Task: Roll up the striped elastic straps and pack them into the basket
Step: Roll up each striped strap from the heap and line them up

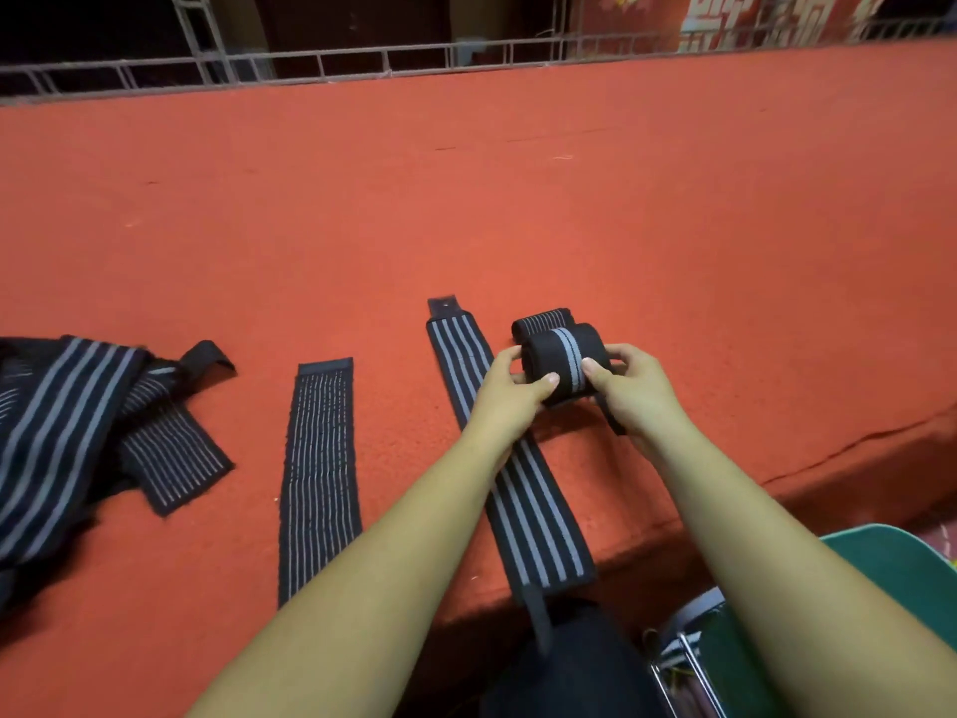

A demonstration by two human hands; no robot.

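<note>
Both hands hold a rolled black strap with a grey centre stripe (567, 361) just above the red surface. My left hand (510, 388) grips its left end, thumb on top. My right hand (629, 386) grips the right end, thumb pressed beside the stripe. A second rolled strap (542, 319) lies right behind it. A flat striped strap (538, 526) runs under my left forearm to the surface's front edge. Another flat strap (318, 474) lies to the left. No basket is in view.
A heap of unrolled striped straps (77, 432) lies at the far left on the red carpeted surface (518, 199). A metal railing (362, 62) borders its far edge. A green chair (911, 567) with a metal frame stands at the lower right.
</note>
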